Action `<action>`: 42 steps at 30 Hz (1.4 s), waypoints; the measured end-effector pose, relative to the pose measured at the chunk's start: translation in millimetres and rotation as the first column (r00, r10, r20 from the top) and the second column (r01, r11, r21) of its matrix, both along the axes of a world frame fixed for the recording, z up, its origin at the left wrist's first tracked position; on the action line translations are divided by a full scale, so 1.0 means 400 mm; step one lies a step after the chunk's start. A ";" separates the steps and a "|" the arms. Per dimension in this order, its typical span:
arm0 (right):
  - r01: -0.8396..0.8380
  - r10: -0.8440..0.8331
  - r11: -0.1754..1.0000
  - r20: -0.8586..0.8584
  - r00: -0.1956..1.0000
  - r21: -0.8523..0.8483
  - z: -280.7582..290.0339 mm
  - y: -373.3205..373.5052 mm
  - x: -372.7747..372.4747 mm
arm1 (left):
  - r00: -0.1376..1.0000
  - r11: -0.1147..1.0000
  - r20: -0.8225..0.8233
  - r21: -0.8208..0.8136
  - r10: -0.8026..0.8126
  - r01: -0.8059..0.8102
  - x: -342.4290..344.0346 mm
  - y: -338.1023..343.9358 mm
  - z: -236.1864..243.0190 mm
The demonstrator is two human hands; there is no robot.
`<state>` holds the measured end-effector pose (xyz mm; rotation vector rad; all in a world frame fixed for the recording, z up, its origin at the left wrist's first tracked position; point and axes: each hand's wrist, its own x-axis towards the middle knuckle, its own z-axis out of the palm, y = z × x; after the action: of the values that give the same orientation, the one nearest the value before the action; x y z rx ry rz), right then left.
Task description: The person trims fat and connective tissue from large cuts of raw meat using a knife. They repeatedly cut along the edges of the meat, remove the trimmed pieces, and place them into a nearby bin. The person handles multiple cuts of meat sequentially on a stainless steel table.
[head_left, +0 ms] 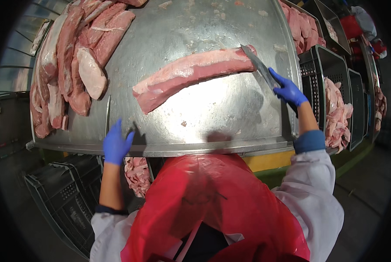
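A long pork loin [191,74] lies across the steel table [221,113]. My right hand [287,89], in a blue glove, grips a knife [259,65] whose blade tip is at the loin's right end. My left hand [117,142], also gloved, is at the table's front edge with fingers apart and nothing held. Just beyond it lies a thin metal tool [108,111], its lower part hidden by the hand.
Meat pieces [90,74] are piled at the table's left. At the right stand containers of pink cuts [300,26] and a crate [320,56] with trimmings [337,118]. Below left are dark crates [55,192] and more trimmings [136,174]. My red apron meets the front edge.
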<state>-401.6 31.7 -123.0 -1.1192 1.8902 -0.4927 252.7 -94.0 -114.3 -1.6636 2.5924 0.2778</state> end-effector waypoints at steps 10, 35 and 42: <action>0.160 -0.168 0.977 -0.045 0.985 -0.143 -0.081 -0.018 0.168 | 0.952 0.956 -0.136 0.074 -0.273 0.284 -0.573 -0.286 -0.143; 0.368 -0.340 0.923 0.209 0.917 -0.116 -0.087 -0.007 0.314 | 0.912 0.905 -0.144 0.137 -0.384 0.403 -0.503 -0.150 -0.122; 0.388 -0.368 0.921 0.285 0.885 -0.017 -0.094 -0.032 0.365 | 0.917 0.901 -0.099 0.171 -0.387 0.399 -0.510 -0.155 -0.116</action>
<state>-255.4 19.0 -160.8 -0.6764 1.8526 -0.8970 48.5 -155.9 -160.5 -1.0547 2.7665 0.5380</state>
